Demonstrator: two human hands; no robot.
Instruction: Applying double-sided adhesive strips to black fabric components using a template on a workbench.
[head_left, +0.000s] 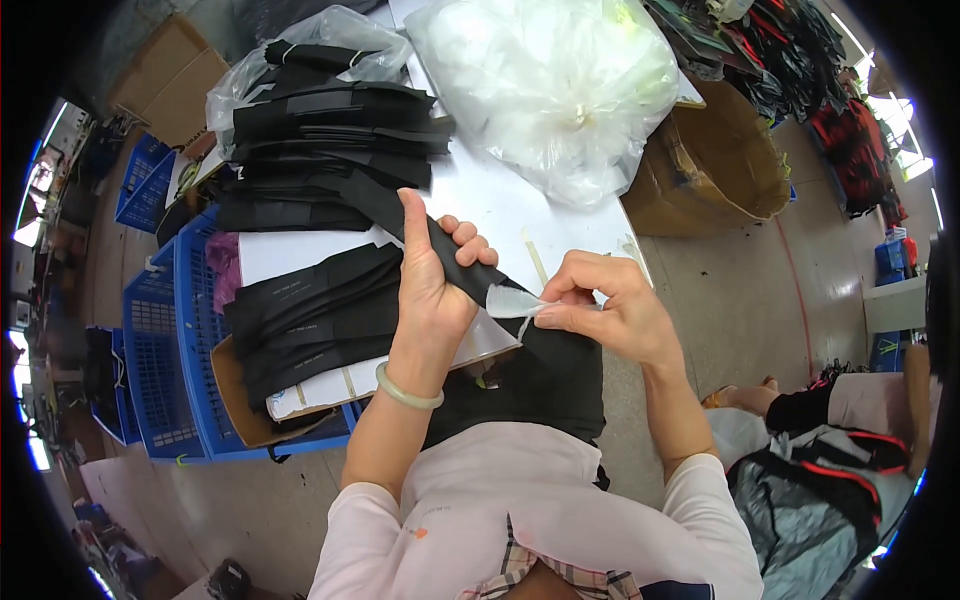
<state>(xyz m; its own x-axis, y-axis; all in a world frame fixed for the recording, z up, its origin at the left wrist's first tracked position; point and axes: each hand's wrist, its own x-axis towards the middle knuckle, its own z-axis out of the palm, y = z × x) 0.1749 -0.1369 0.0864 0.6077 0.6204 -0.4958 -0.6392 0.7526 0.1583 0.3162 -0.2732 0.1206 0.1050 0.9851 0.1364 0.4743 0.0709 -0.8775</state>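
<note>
My left grip [433,285] wraps a black fabric strip [445,258] over the tabletop [490,195]; my right grip [617,308] pinches the white strip [508,302] at its end. I'm likely straightening it; the next move needs steady tension.

Support surface: a table with a white top [490,215], bare and visible at its middle. Clock positions are taken from there, twelve being the far side. At ten o'clock: upper pile [330,145] of black, flat pieces, layered, its far end inside a clear plastic bag [378,58]. At eight: lower pile [320,310], similar, fanned unevenly. At one: bulging, translucent white sack [555,90]. At four: narrow cream strip [535,258], lying flat.
</note>
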